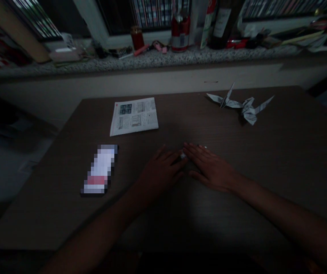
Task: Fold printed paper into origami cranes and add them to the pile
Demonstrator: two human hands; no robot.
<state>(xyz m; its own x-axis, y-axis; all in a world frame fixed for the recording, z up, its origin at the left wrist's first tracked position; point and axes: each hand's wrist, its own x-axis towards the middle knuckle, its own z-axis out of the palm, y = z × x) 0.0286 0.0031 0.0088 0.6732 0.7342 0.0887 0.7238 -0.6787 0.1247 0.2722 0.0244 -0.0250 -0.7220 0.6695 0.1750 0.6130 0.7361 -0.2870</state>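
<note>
Left hand (165, 167), right hand (211, 167) palm-down over pale scrap (183, 155) | grip hidden, cannot tell | risk: uneven pressure may crease it crookedly

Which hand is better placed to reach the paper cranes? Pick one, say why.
Probably the right hand: it rests nearer the paper cranes, while the left hand lies nearer the phone.
</note>
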